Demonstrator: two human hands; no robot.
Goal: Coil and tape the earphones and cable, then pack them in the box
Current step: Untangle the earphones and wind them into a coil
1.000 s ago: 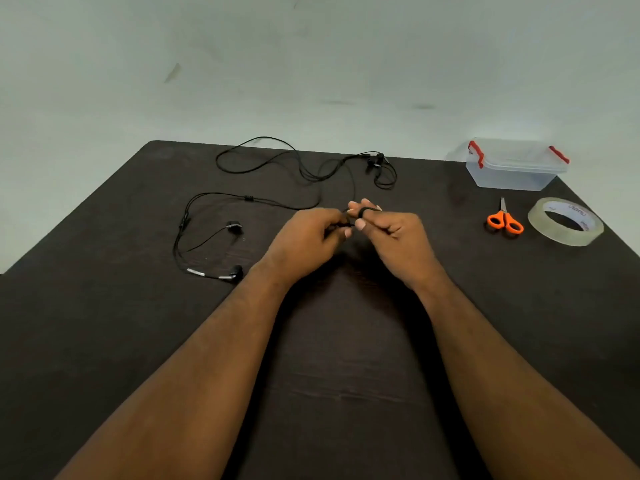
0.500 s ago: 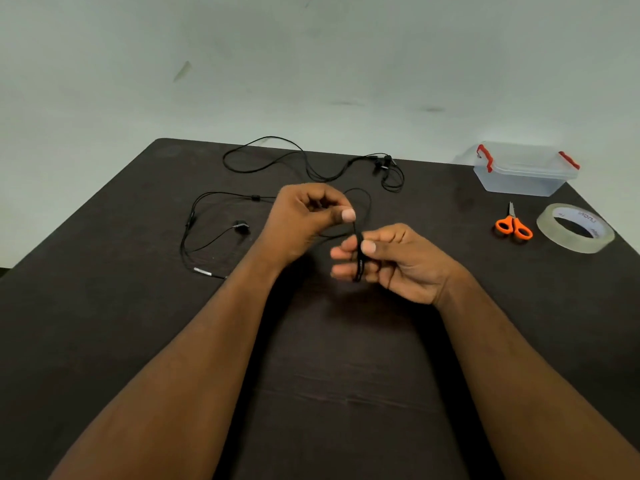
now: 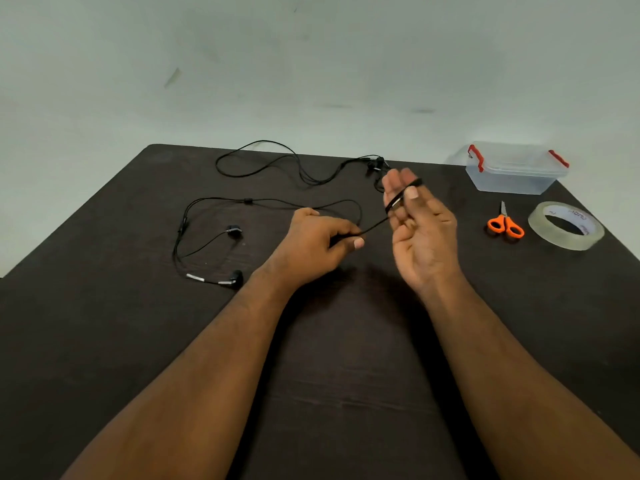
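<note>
a black earphone cable (image 3: 375, 226) was pinched by the left hand (image 3: 317, 242) and looped around the right hand's (image 3: 420, 230) fingers (image 3: 398, 183) above the dark table (image 3: 104, 323).

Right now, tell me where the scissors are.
In the head view the orange-handled scissors lie on the right side of the dark table, just left of the tape roll and nearer the camera than the clear box.

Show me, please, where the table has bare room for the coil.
Free: the near table between the forearms, and the strip between right hand and scissors. Crowded: earphones left, cable along the far edge, tape roll and box right.
</note>
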